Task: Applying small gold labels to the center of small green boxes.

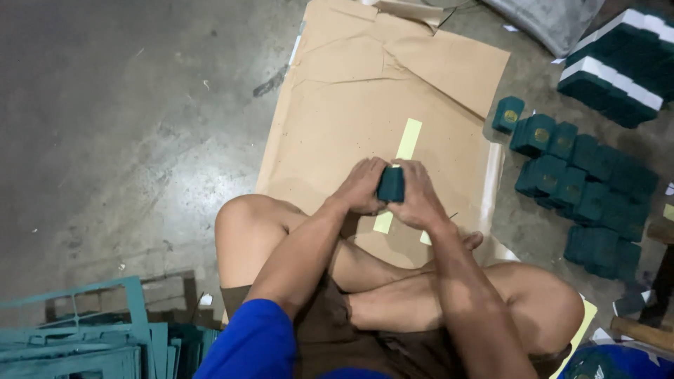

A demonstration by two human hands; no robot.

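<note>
I sit cross-legged on a sheet of brown cardboard (365,105) on a concrete floor. Both hands meet in front of my knees around one small dark green box (391,184). My left hand (361,186) grips its left side and my right hand (418,193) wraps its right side, fingers curled over the top. The box is upright and partly hidden by my fingers. A pale yellow strip (408,138) lies on the cardboard just beyond the hands.
Several finished dark green boxes (579,182) lie grouped on the floor at the right. Stacked green and white box parts (618,70) sit at the top right. A pile of teal die-cut sheets (91,337) lies at the bottom left. Wooden sticks (642,333) rest at the lower right.
</note>
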